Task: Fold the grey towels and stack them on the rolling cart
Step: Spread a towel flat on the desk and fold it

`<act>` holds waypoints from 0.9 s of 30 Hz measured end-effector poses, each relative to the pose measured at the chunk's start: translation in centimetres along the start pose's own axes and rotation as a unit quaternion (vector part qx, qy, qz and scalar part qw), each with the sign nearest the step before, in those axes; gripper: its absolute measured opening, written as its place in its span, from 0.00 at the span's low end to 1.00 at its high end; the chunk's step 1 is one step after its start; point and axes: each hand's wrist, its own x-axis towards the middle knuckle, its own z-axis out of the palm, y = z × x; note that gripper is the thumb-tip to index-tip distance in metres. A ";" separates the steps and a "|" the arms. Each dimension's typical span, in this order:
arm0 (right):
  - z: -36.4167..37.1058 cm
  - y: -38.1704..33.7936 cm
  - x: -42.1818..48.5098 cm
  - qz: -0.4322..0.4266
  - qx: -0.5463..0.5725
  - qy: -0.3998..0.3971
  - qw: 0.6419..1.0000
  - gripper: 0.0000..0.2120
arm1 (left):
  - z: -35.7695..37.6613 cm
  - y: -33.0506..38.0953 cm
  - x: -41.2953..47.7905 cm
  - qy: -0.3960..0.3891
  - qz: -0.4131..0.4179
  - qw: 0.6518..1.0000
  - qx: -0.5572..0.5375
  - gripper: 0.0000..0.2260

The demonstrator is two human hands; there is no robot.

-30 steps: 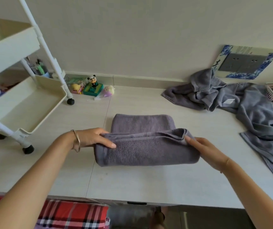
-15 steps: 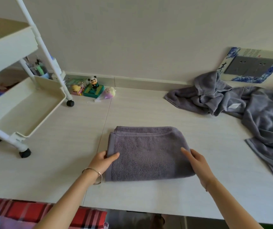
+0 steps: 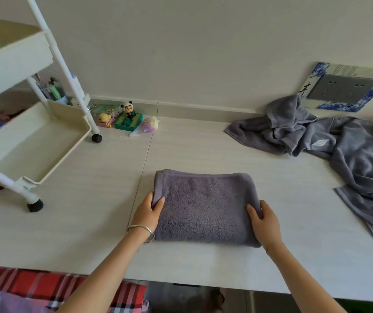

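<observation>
On the table (image 3: 86, 227), left hand (image 3: 147, 213) and right hand (image 3: 265, 220) pinch the towel (image 3: 203, 206) by its sides, seemingly to lift it onto the cart (image 3: 34, 152).

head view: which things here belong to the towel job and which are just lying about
Job: folded towel, left hand, right hand, unfolded towels, rolling cart.
Lying about: panda figurine, pen cup, wall socket.

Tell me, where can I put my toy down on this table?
Bare tabletop lies between the rolling cart and the folded towel, and behind that towel up to the wall. Crowded: the right side under the towel heap, and the corner with the small toys.
</observation>
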 end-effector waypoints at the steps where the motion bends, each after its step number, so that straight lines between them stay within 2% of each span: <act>1: -0.1 0.1 -0.4 -0.008 0.022 0.005 1.000 0.15 | 0.1 0.0 -0.2 0.010 0.009 1.000 -0.005 0.10; 4: -0.1 0.6 -1.1 -0.017 0.060 0.020 0.998 0.13 | 0.2 -0.4 -0.6 0.015 0.013 1.000 -0.007 0.10; 7: 0.2 0.5 -1.2 -0.009 0.017 0.033 0.999 0.07 | 0.3 -0.1 -0.7 -0.004 -0.010 0.999 0.040 0.10; 9: 0.3 -0.2 -1.2 -0.053 -0.041 0.074 0.995 0.17 | 0.0 0.7 -0.6 0.009 -0.009 0.995 0.096 0.12; 10: 0.3 -0.6 -1.2 -0.101 -0.081 0.104 0.986 0.21 | -0.1 1.1 -0.6 0.038 0.024 0.991 0.127 0.17; 12: 1.0 -2.3 -1.6 -0.193 -0.135 0.142 0.961 0.20 | 0.1 2.0 -0.8 0.090 0.163 0.964 0.188 0.24; 13: 1.8 -3.2 -1.9 -0.227 -0.157 0.134 0.952 0.19 | 0.6 2.7 -1.0 0.102 0.233 0.943 0.216 0.23; 15: 4.0 -4.8 -2.2 -0.258 -0.212 0.090 0.938 0.20 | 2.4 4.2 -1.5 0.076 0.288 0.917 0.267 0.22; 16: 5.2 -5.2 -2.3 -0.264 -0.234 0.062 0.934 0.23 | 3.3 4.9 -1.8 0.047 0.289 0.910 0.292 0.23; 19: 7.9 -4.6 -2.5 -0.246 -0.261 -0.026 0.933 0.32 | 5.5 4.6 -1.5 -0.073 0.215 0.910 0.346 0.29; 23: 8.3 -1.9 -2.4 -0.246 -0.294 -0.036 0.923 0.29 | 6.5 2.2 -0.9 -0.063 0.201 0.908 0.362 0.22; 27: 6.7 -0.5 -1.3 -0.240 -0.323 -0.047 0.914 0.28 | 6.5 2.1 -0.6 -0.043 0.207 0.915 0.345 0.22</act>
